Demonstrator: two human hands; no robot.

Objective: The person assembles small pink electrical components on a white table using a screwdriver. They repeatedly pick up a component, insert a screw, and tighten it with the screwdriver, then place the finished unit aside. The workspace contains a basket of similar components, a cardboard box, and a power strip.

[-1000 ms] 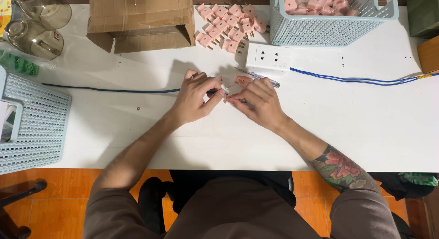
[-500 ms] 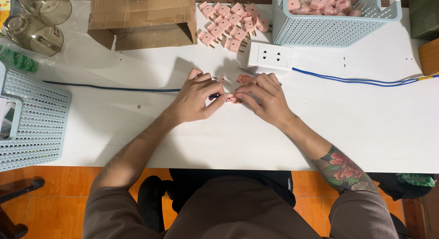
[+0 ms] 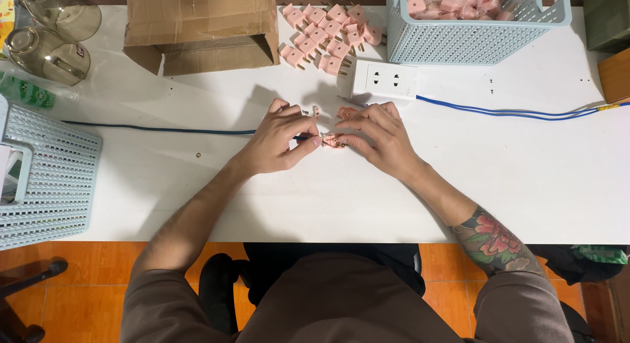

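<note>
Left hand [image 3: 279, 141] pinches the blue cable [image 3: 157, 129] end; right hand [image 3: 380, 136] grips a small pink plug [image 3: 331, 141] at counter [image 3: 328, 198] centre. Plug: light, rigid plastic, likely best held by its flat sides. Loose plugs [image 3: 331, 38] at 12 o'clock, white socket [image 3: 386, 79] at 1.

One view only — a camera worn on the person's head, looking almost straight down over the white table [image 3: 197, 198]. It sits high enough to take in the table's near edge, the person's lap and the orange floor below it. The far side of the table runs along the top of the frame, where a cardboard box [image 3: 200, 28] and a pale blue basket [image 3: 472, 38] are cut off. Both forearms enter from the bottom — the hands meet near the middle. No second view overlaps this one.
</note>
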